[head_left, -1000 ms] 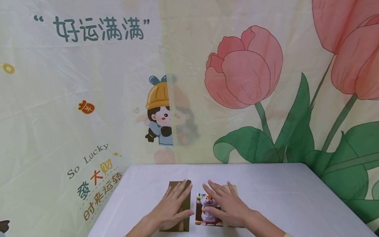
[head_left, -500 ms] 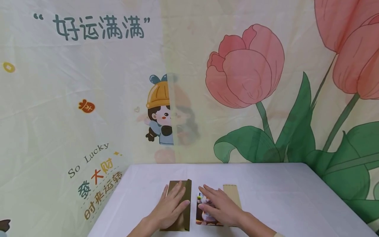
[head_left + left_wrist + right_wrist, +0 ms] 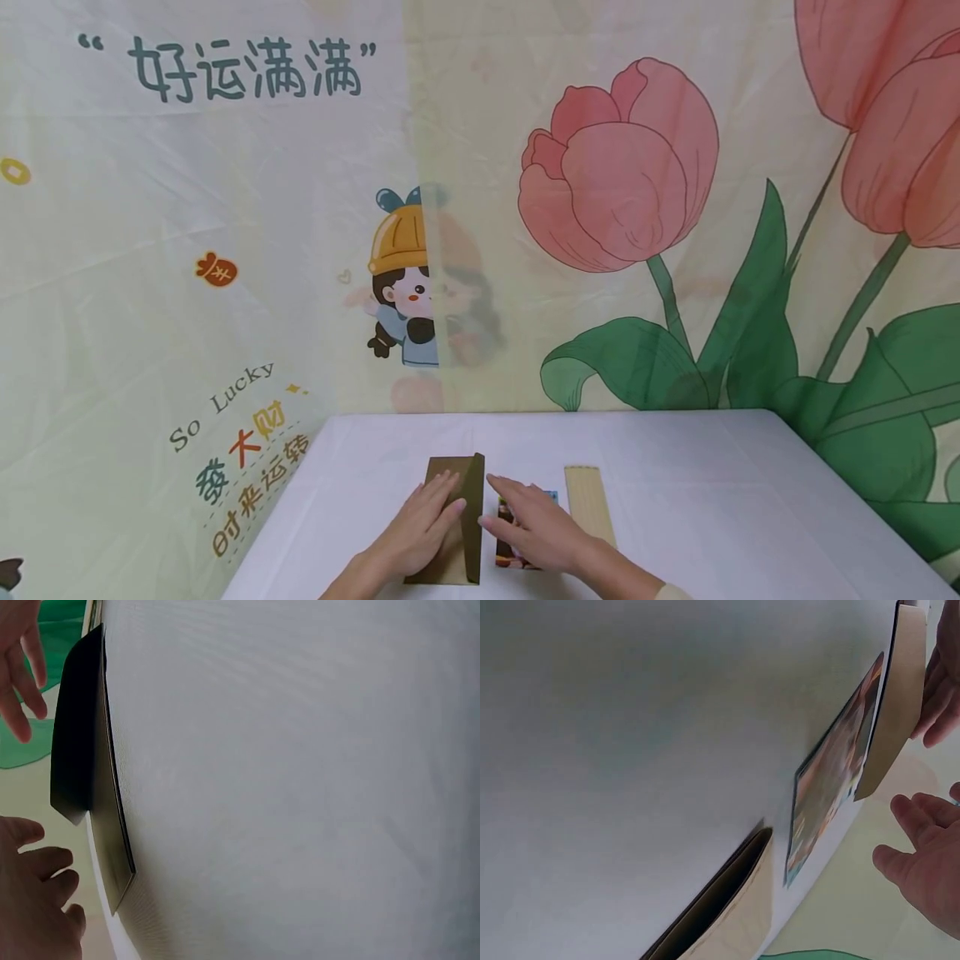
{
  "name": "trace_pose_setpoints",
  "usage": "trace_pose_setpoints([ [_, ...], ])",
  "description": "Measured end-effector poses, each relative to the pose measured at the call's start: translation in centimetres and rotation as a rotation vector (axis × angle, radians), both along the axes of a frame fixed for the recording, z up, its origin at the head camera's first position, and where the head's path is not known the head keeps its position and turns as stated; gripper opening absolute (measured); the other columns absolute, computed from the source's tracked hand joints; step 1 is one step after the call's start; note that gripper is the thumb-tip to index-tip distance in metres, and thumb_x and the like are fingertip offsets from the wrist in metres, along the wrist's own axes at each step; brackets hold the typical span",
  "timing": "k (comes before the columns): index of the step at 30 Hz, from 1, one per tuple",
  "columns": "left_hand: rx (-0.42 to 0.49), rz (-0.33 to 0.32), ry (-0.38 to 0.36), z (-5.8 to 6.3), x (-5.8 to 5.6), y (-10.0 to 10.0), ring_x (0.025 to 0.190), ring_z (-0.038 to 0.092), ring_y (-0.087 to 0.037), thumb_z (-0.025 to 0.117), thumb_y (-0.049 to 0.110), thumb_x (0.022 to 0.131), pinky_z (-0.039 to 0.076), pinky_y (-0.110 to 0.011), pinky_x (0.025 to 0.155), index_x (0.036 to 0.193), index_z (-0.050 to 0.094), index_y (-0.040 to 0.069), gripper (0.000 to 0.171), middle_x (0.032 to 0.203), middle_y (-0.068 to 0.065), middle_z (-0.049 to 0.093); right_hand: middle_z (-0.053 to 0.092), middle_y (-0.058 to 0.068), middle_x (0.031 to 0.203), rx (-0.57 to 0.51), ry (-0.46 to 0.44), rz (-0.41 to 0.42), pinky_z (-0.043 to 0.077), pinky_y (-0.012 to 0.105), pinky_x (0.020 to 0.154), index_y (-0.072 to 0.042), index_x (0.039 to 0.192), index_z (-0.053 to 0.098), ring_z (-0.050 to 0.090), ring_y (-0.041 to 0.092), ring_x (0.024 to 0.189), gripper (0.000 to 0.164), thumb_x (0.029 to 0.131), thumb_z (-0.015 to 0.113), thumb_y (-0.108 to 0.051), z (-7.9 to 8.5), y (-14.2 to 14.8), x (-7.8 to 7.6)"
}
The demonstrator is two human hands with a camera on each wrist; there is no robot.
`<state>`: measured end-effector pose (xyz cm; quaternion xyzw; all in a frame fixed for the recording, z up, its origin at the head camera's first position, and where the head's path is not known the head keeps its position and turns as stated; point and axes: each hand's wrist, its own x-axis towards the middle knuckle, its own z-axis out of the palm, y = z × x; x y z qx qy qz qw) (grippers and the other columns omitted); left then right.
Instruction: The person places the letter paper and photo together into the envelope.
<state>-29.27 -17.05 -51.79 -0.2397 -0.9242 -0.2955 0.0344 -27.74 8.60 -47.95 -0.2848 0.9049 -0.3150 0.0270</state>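
A brown envelope (image 3: 438, 542) lies upright in the head view, its flap (image 3: 71, 742) standing raised along the right edge. Over it hovers my left hand (image 3: 420, 521), fingers extended, holding nothing. A glossy picture card (image 3: 836, 769) lies just right of the envelope. My right hand (image 3: 536, 529) is above the card and covers much of it in the head view; its fingers point toward the flap and grip nothing. In the left wrist view the fingers of both hands show apart from the envelope.
Right of the card lies a beige, finely striped flat sleeve (image 3: 588, 500); the right wrist view shows its mouth gaping. A white cloth covers the table (image 3: 697, 500). Behind it hangs a printed curtain (image 3: 480, 208) with tulips and lettering.
Both hands have shifted left, the right hand further, uncovering the beige sleeve and the card's upper right corner. The envelope's flap now shows more widely along its right edge.
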Motion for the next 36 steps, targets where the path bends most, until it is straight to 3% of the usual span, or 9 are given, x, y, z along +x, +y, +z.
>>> trace_pose_setpoints([
  [10, -0.026, -0.01, -0.107, 0.0, 0.0, -0.3, 0.153, 0.038, -0.038, 0.028, 0.054, 0.112, 0.032, -0.064, 0.118, 0.165, 0.026, 0.005, 0.072, 0.169, -0.013, 0.034, 0.047, 0.007, 0.162, 0.014, 0.012, -0.036, 0.032, 0.065, 0.119, -0.01, 0.159, 0.041, 0.045, 0.031, 0.149, 0.081, 0.104, 0.039, -0.069, -0.2, -1.7, -0.3],
  [19, -0.005, -0.008, -0.14, 0.2, -0.1, -0.5, 0.154, 0.036, -0.038, 0.03, 0.047, 0.113, 0.03, -0.064, 0.119, 0.165, 0.026, 0.005, 0.067, 0.169, -0.013, 0.032, 0.048, 0.011, 0.161, 0.037, -0.006, -0.069, 0.042, 0.06, 0.113, -0.011, 0.161, 0.039, 0.048, 0.036, 0.145, 0.083, 0.102, 0.043, -0.069, -0.3, -2.6, -1.1],
  [26, 0.001, -0.041, -0.166, 0.1, -0.2, -0.6, 0.155, 0.032, -0.039, 0.042, 0.032, 0.112, 0.026, -0.066, 0.121, 0.165, 0.022, 0.002, 0.063, 0.17, -0.016, 0.029, 0.044, 0.011, 0.164, 0.064, -0.046, -0.057, 0.041, 0.068, 0.11, -0.016, 0.163, 0.036, 0.046, 0.04, 0.146, 0.081, 0.101, 0.052, -0.065, -0.7, -3.6, -1.1],
  [36, -0.013, -0.03, -0.155, 0.1, 0.1, -0.3, 0.152, 0.036, -0.043, 0.038, 0.049, 0.111, 0.031, -0.066, 0.118, 0.163, 0.025, 0.0, 0.072, 0.168, -0.017, 0.034, 0.04, 0.017, 0.165, 0.083, -0.047, -0.012, 0.039, 0.065, 0.114, -0.017, 0.164, 0.033, 0.042, 0.041, 0.149, 0.083, 0.1, 0.056, -0.064, -1.5, -4.6, -1.0],
])
